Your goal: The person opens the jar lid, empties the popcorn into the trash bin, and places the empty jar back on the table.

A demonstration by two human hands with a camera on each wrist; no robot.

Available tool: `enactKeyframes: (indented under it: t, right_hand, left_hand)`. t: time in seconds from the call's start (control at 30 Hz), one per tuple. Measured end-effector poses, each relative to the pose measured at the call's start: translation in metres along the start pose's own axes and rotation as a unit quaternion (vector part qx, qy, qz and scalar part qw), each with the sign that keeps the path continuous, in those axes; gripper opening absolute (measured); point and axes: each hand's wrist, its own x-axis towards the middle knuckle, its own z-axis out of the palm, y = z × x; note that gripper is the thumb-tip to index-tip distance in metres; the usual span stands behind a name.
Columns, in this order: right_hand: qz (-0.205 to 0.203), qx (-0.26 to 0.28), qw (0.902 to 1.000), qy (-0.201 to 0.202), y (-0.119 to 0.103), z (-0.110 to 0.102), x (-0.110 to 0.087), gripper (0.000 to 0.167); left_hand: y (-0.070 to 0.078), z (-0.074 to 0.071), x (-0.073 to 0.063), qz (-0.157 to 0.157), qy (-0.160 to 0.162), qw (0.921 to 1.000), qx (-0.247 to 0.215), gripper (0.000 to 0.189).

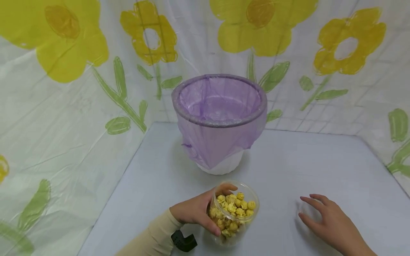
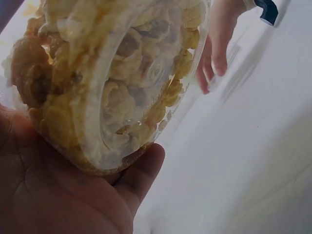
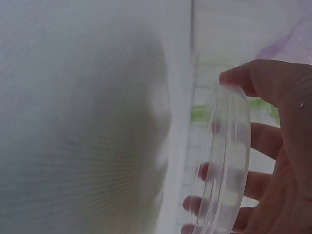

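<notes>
The jar (image 1: 235, 218) was clear, smooth, glossy plastic, and the popcorn (image 1: 236, 205) in it looked rough and knobbly. The lid (image 3: 229, 161) was translucent plastic with a slight sheen. A thin, wrinkled, faintly shiny plastic liner (image 1: 221, 142) covered the white bin (image 1: 224, 168), seemingly plastic too. The worktop (image 1: 307, 160) looked smooth and matt, the sleeve (image 1: 155, 231) matt cloth, the printed backdrop (image 1: 198, 39) creased, lightly glossy plastic sheeting

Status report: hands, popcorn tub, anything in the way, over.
Left hand gripping popcorn tub. Right hand holding clear lid. Tub uncapped, popcorn inside. Nearest possible obstacle: purple-lined bin, beyond tub.
</notes>
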Motion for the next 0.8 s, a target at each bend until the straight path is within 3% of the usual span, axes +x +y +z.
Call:
enactKeyframes:
  t: [0.33, 0.53, 0.8]
  right_hand:
    - [0.008, 0.009, 0.9999, -0.011, 0.008, 0.008, -0.004, 0.049]
    - [-0.003, 0.014, 0.9999, -0.006, 0.01, 0.011, -0.004, 0.052]
    - [0.023, 0.015, 0.9987, -0.043, 0.008, 0.011, -0.003, 0.06]
  left_hand:
    - [-0.002, 0.0, 0.0, -0.006, 0.008, 0.9995, -0.028, 0.117]
    - [-0.002, 0.001, -0.001, -0.007, 0.014, 0.9997, -0.021, 0.117]
    - [0.001, 0.003, 0.0, -0.005, 0.022, 0.9995, -0.021, 0.116]
